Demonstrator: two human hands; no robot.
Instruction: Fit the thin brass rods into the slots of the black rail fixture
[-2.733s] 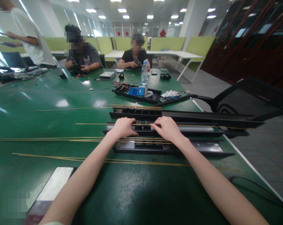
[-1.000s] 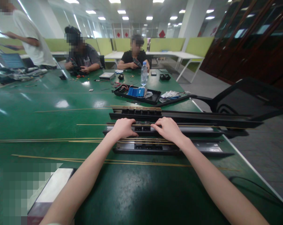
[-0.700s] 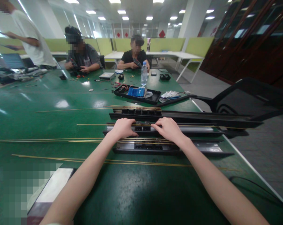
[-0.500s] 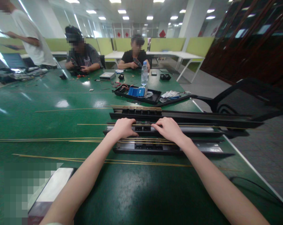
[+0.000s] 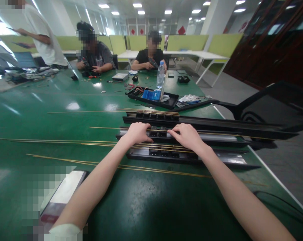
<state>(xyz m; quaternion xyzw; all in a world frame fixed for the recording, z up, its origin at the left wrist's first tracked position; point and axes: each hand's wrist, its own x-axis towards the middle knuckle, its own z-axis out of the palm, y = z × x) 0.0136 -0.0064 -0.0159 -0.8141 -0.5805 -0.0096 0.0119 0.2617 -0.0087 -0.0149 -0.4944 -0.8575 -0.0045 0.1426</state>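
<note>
At the centre of the frame, the thumb and index fingertip of the right hand (image 5: 189,135) are brought together on a thin gold rod (image 5: 103,127), which is laid lengthwise above the middle black channel (image 5: 219,138). Just to the left, the thumb and fingers of the left hand (image 5: 137,132) are spread apart across the same channel; whether anything is gripped by them cannot be told. Between the hands, small black blocks (image 5: 158,131) are seated in the channel and crossed by the rod. Directly above in the frame, a far black channel (image 5: 226,124) is placed, and directly below, a near black channel (image 5: 221,158) is crossed by several gold rods (image 5: 98,144) that are extended toward the left edge. More loose rods (image 5: 166,171) are laid beneath the forearms on the green table (image 5: 141,207). At the lower left, a white-and-dark object (image 5: 66,187) is partly hidden by the left forearm. At the upper centre, blue packs (image 5: 151,95) are held in an open black tray (image 5: 170,104), with a clear bottle (image 5: 160,75) stood upright behind it and crumpled gloves (image 5: 189,100) beside it. A black chair (image 5: 274,100) is seen at the right. Along the top, two people are seated across the table, and a third is seen standing at the upper left.
</note>
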